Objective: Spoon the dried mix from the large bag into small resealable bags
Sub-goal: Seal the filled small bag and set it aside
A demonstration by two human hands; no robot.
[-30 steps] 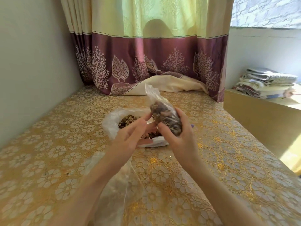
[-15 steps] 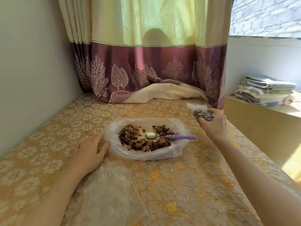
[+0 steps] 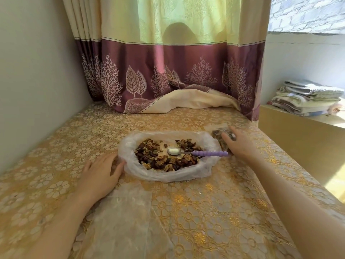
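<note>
Lying open near the middle of the surface (image 3: 186,212), the large bag (image 3: 130,165) has its rim rolled down around a heap of dried mix (image 3: 155,159), walnut pieces and dark fruit. A spoon (image 3: 188,151) rests in it, bowl up on the heap, its purple beaded handle sticking out over the bag's right rim. Just beyond that rim, toward the surface's far right edge, a small filled bag (image 3: 220,134) lies flat; the right hand (image 3: 240,144) rests on it with its fingers fairly straight and a little apart, pressing rather than gripping. The left hand (image 3: 101,174) lies palm down on the gold flowered cloth at the big bag's left side, fingers relaxed and spread, fingertips touching the plastic. Empty clear bags (image 3: 121,221) lie flat toward the near edge, below the left hand. A yellow and maroon curtain (image 3: 168,71) hangs along the far edge, its hem bunched on the cloth. Folded linen (image 3: 306,98) is stacked on a ledge off to the right.
</note>
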